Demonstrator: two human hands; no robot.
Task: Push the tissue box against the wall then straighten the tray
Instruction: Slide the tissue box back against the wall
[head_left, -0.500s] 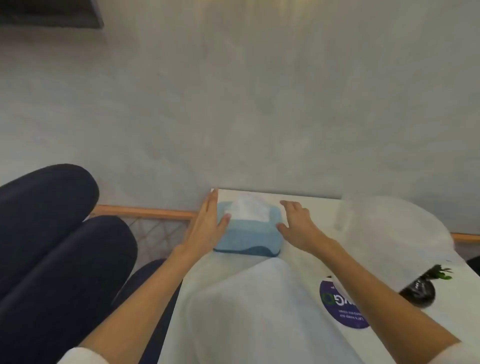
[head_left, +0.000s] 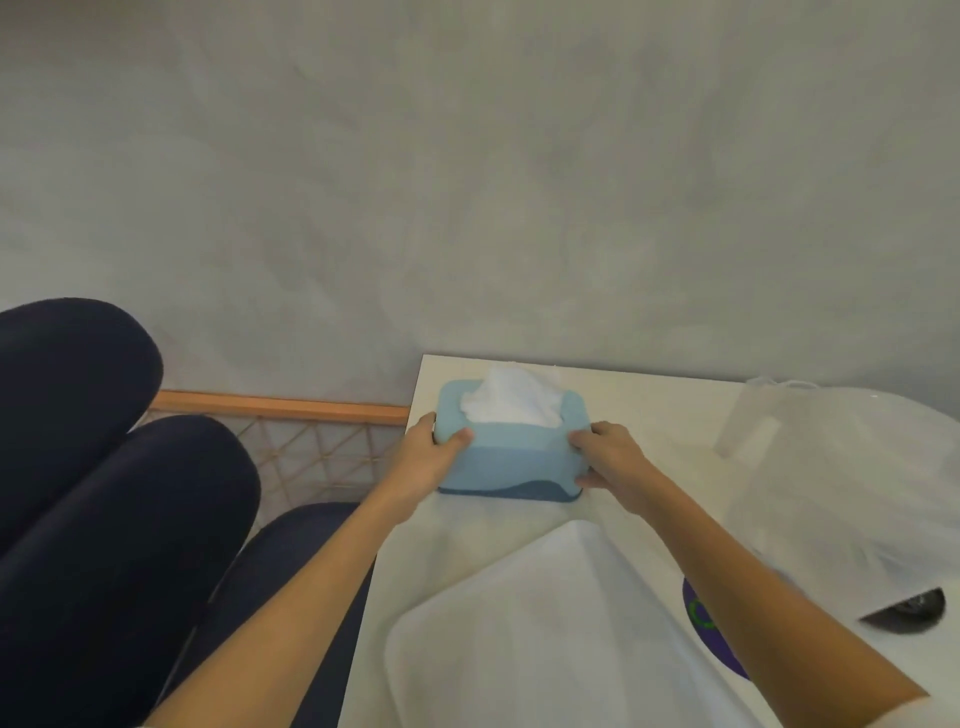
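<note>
- The blue tissue box (head_left: 511, 451) is being held at both short ends, near the back left corner of the white table (head_left: 649, 410); a strip of bare tabletop is showing between the box and the grey wall (head_left: 467, 182), so the box is judged not yet against it.
- The left hand (head_left: 427, 458) is being closed around the box's left end, thumb lying over the top edge, fingers wrapped behind.
- The right hand (head_left: 608, 457) is being closed on the box's right end, fingers over the top corner, thumb low by the base.
- The box is therefore lying squarely between the two grips; this hold at either end is judged to be chosen so that the box is kept parallel to the wall while it is being pushed.
- The white tray (head_left: 545, 639) is lying on the near side of the box, apart from it and skewed to the table edge; it is not being touched.
- A clear plastic jug (head_left: 810, 467) is standing to the right of the box.
</note>
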